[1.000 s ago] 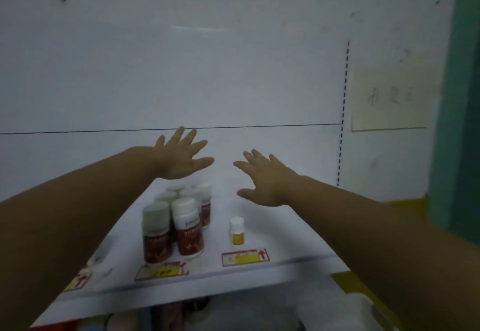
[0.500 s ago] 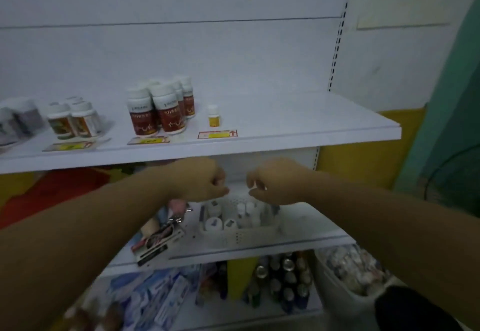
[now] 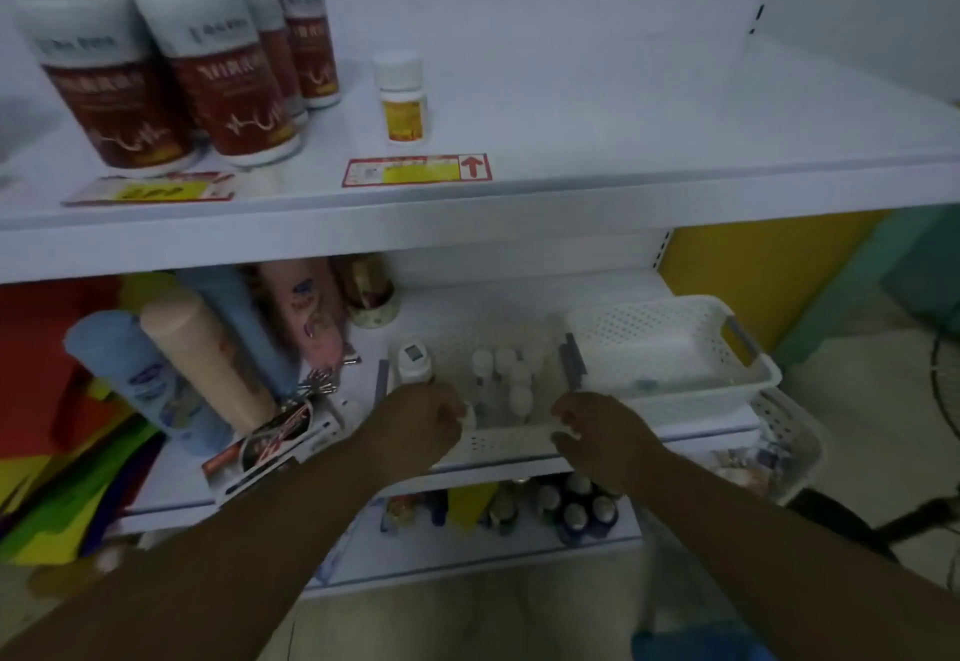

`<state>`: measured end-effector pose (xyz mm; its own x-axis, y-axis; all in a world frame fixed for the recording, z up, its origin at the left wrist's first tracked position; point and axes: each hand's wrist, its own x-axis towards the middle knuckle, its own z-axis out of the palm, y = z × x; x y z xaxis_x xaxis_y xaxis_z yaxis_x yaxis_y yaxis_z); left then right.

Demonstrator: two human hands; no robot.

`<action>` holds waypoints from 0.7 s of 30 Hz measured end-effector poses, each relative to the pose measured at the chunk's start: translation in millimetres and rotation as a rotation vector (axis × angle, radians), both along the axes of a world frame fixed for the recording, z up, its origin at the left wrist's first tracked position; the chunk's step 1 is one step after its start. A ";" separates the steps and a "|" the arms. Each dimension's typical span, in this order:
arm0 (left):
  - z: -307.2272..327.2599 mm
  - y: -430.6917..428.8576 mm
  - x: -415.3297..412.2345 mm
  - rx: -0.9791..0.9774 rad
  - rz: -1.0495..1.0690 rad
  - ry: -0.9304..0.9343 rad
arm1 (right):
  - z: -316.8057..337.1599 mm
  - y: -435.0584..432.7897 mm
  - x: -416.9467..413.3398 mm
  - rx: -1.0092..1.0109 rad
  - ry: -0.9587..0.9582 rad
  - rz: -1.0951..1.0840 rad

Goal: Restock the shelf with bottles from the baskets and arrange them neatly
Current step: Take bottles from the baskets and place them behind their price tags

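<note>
Both arms stretched forward-down; my left hand and right hand apart, knuckles up, fingers curled; grip unclear.

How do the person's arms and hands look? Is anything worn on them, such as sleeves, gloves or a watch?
Both forearms are bare to the picture's edge; no sleeve shows. The left hand and the right hand wear no gloves. I see no watch, bracelet or ring, though the dim, blurred picture could hide a thin one.
</note>
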<state>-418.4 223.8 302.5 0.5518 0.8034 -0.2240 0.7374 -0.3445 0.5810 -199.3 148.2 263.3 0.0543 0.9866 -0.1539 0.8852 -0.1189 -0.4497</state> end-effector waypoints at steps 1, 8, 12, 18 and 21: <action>-8.7 10.0 10.0 -0.019 0.020 -0.026 | -10.3 6.5 -2.4 0.016 0.006 -0.026; -58.6 63.4 82.2 -0.046 -0.130 0.107 | -24.8 83.3 -11.5 0.032 -0.045 -0.060; -82.2 66.1 87.7 -0.036 -0.139 0.203 | -28.0 111.6 -22.8 -0.157 -0.184 -0.046; -92.3 69.5 91.6 -0.006 -0.071 0.166 | -32.4 110.1 -29.0 -0.124 -0.168 -0.151; -100.2 69.1 92.6 0.053 -0.095 0.204 | -34.5 107.4 -30.1 -0.105 -0.118 -0.196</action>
<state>-325.9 292.9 202.2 0.5732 0.7635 -0.2976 0.8005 -0.4444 0.4021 -229.4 255.7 228.8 0.2671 0.9342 -0.2364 0.8861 -0.3345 -0.3208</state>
